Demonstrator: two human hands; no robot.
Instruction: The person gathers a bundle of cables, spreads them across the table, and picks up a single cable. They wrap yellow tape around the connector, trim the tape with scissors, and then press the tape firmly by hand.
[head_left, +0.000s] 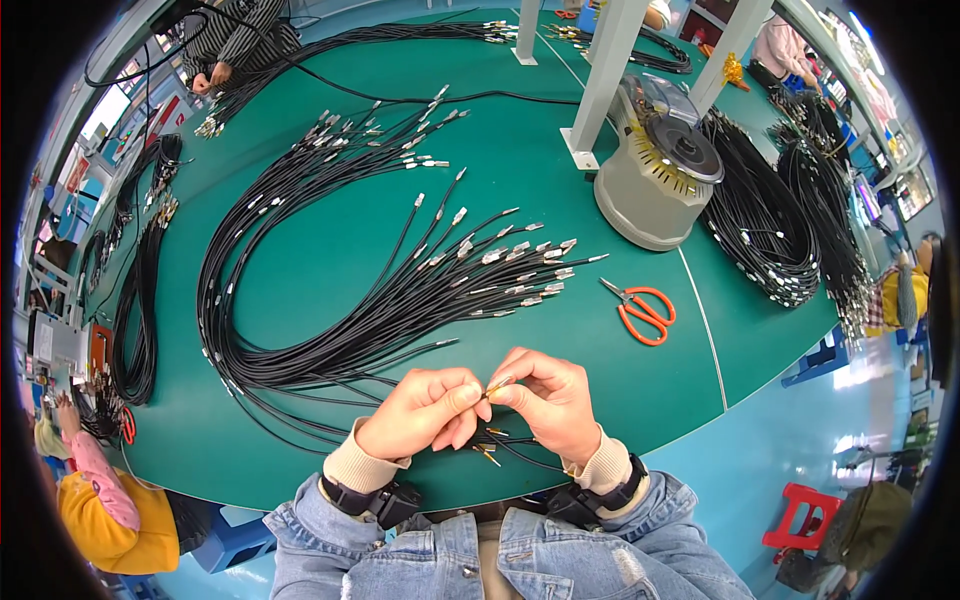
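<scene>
Near the front edge of the green table, my left hand (428,408) and my right hand (550,402) meet with fingertips pinched together. Between them is a small gold-coloured connector (493,390), apparently at the end of a thin black cable; the fingers cover most of it. Just below the hands lie more black cable ends with gold-coloured tips (487,455). A big bundle of black cables (300,365) curves in a U to the left and beyond my hands, its ends carrying silvery connectors and pale sleeves.
Orange-handled scissors (647,312) lie to the right. Behind them stand a round grey machine (650,190) and a white metal post (603,90). Coiled black cables (765,220) hang at the right edge; further cables (140,310) lie left. Other people sit around the table.
</scene>
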